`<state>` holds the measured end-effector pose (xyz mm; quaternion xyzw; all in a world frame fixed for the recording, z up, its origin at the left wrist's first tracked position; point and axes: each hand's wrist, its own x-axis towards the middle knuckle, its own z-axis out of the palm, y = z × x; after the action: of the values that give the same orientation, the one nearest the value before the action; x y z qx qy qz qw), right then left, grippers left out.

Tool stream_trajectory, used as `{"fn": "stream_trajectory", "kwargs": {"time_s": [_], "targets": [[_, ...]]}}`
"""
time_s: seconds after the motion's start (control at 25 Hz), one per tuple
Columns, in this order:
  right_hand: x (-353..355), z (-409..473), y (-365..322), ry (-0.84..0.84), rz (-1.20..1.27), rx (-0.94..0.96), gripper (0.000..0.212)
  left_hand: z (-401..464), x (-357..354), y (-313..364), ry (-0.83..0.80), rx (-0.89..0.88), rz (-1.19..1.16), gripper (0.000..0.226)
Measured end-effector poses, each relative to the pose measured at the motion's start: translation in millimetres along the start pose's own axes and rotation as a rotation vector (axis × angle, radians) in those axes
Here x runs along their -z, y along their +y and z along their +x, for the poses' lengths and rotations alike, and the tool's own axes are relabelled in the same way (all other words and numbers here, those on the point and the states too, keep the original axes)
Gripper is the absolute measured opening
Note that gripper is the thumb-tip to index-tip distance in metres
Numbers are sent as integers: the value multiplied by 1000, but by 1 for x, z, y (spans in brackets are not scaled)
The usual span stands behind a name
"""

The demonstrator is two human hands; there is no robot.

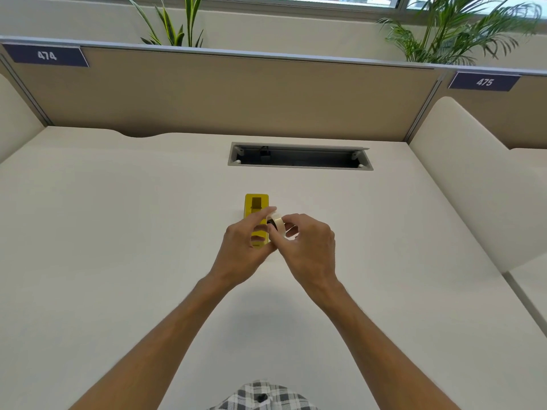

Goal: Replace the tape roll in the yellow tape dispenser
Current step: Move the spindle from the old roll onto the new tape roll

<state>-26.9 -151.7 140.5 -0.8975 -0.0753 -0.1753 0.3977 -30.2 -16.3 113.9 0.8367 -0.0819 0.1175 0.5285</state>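
Observation:
The yellow tape dispenser (256, 206) lies on the white desk (118, 232) near the middle, its near end hidden behind my fingers. Just above its right side I hold a pale tape roll (277, 222) with a dark core. My left hand (248, 250) pinches the roll from the left with thumb and forefinger. My right hand (307, 247) grips it from the right, fingers curled around its rim. Both hands meet on the roll over the dispenser's near half.
A grey cable slot (299, 156) is cut into the desk behind the dispenser. A beige partition (236, 96) with signs 474 and 475 closes the back, with plants beyond it. A cream side divider (461, 173) rises on the right.

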Motion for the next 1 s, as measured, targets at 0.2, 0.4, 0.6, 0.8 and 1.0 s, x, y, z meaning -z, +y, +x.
{"fn": "stream_trajectory", "kwargs": {"time_s": [0.2, 0.4, 0.6, 0.8, 1.0], "targets": [[-2, 1, 0, -10, 20, -44, 20, 1, 1, -6, 22, 1, 11, 56], [-10, 3, 1, -9, -12, -89, 20, 4, -1, -15, 31, -13, 57, 54], [-16, 7, 3, -57, 32, -143, 18, 9, 1, -24, 15, -7, 76, 53], [-30, 13, 7, -70, 93, -184, 21, 13, 7, -36, -11, 24, 120, 61], [-44, 26, 17, -48, 78, -207, 19, 11, 25, -66, 67, 40, 270, 55]]}}
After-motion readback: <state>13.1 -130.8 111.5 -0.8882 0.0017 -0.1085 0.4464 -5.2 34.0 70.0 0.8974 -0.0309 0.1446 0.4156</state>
